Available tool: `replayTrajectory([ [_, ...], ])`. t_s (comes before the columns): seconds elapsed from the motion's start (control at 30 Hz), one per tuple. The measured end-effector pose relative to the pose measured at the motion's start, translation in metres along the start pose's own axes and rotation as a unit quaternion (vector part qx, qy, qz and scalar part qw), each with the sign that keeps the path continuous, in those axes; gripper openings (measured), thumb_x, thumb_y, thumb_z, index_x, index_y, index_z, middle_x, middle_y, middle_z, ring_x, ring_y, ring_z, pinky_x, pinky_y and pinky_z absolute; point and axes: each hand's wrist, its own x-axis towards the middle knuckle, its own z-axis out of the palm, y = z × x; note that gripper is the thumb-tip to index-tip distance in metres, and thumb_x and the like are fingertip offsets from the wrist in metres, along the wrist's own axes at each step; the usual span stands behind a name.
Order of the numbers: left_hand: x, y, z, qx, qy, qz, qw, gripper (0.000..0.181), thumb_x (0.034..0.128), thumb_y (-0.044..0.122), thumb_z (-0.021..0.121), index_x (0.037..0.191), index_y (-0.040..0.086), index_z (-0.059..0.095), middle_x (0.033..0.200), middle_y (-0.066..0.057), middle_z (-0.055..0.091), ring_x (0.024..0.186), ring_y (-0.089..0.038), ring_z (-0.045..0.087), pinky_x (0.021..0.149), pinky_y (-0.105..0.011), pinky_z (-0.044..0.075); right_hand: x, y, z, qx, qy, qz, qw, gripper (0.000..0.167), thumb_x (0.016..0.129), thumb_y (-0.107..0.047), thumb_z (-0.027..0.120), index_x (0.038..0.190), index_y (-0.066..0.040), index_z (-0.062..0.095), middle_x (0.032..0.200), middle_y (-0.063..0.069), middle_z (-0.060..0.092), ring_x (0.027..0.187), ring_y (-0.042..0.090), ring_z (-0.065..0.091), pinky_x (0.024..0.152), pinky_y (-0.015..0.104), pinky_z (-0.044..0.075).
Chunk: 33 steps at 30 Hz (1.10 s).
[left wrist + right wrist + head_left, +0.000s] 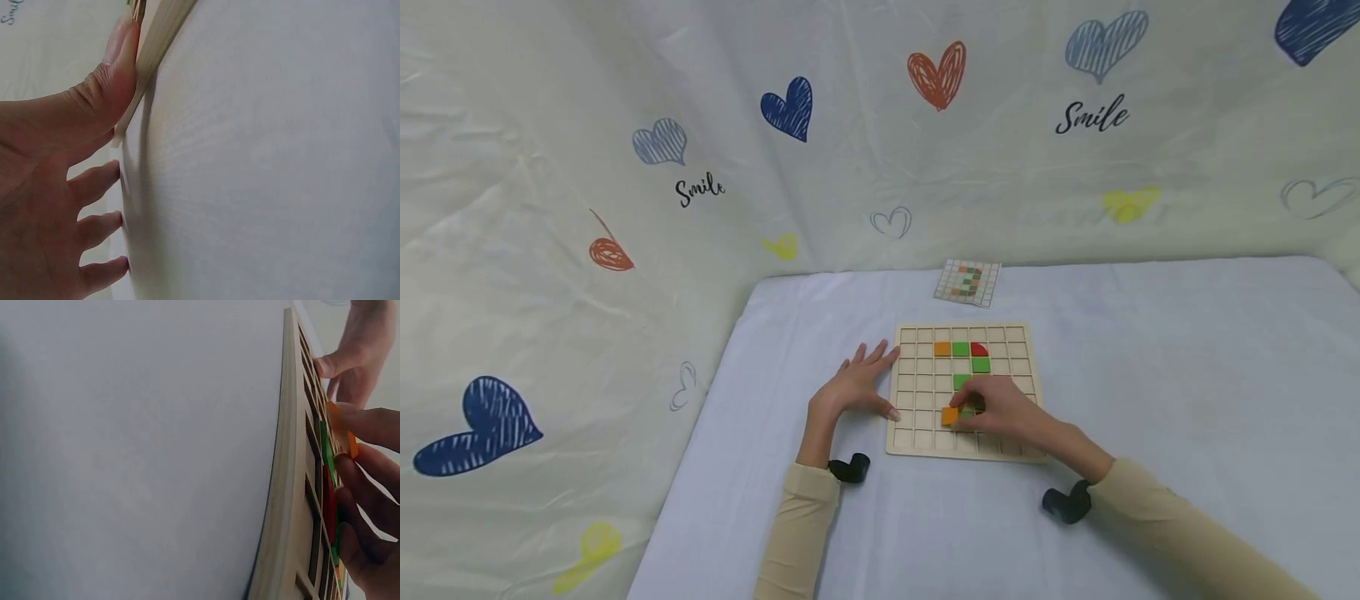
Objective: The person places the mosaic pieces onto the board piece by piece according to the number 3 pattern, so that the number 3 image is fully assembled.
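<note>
A wooden grid board (pixel 917 442) lies on the white-covered table. In its upper rows sit an orange square tile (pixel 942 349), green square tiles (pixel 961 349) and a red rounded tile (pixel 979 349). My right hand (pixel 1003 408) pinches another orange tile (pixel 950 416) between thumb and fingers, tilted over a lower row; the right wrist view shows this orange tile (pixel 351 440) too. Fingers hide part of the tiles beneath. My left hand (pixel 856 387) rests spread at the board's left edge, its thumb (pixel 115 59) touching the board's rim.
Beyond the board lies a pattern card (pixel 967 282) printed with a grid and coloured squares. Black wrist cameras (pixel 1066 502) are strapped at both wrists. A white cloth (pixel 850 167) with hearts and lettering hangs behind the table and along its left side.
</note>
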Motion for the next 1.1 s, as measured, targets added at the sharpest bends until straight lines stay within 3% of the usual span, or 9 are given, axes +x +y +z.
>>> replayTrajectory([
  [0.23,-0.003,0.001,-0.002,0.009,0.001,-0.008,0.9999,0.112,0.0770,0.031,0.092,0.166,0.021,0.024,0.174,-0.006,0.008,0.161,-0.036,-0.003,0.129,-0.059,0.005,0.005,-0.006,0.008,-0.019,0.002,0.003,0.9998,0.021,0.078,-0.016,0.090,0.093,-0.011,0.076,0.084,-0.006,0.069,0.078,0.012,0.054,0.071,0.025,0.048],
  [0.53,-0.001,0.002,-0.004,0.013,-0.002,-0.014,0.9998,0.113,0.0770,0.030,0.092,0.166,0.022,0.022,0.174,-0.006,0.007,0.161,-0.036,-0.004,0.129,-0.059,0.005,0.007,-0.004,0.014,-0.065,0.022,-0.029,0.9973,0.019,0.078,-0.017,0.090,0.093,-0.013,0.077,0.085,-0.008,0.069,0.080,0.009,0.057,0.079,0.031,0.051],
  [0.8,0.000,0.007,-0.002,0.017,-0.006,-0.030,0.9994,0.113,0.0777,0.029,0.091,0.166,0.022,0.021,0.174,-0.004,0.006,0.161,-0.034,-0.005,0.129,-0.057,0.003,0.006,-0.002,0.015,-0.061,0.030,-0.037,0.9970,0.022,0.077,-0.019,0.091,0.092,-0.013,0.078,0.084,-0.007,0.069,0.079,0.010,0.057,0.077,0.029,0.050],
  [1.1,0.005,0.007,0.000,0.024,-0.006,-0.022,0.9995,0.113,0.0776,0.031,0.091,0.166,0.022,0.021,0.174,-0.005,0.006,0.161,-0.035,-0.004,0.129,-0.058,0.005,0.004,0.000,0.012,-0.066,0.030,-0.033,0.9968,0.022,0.077,-0.019,0.092,0.093,-0.013,0.078,0.084,-0.007,0.070,0.080,0.009,0.057,0.078,0.031,0.049],
])
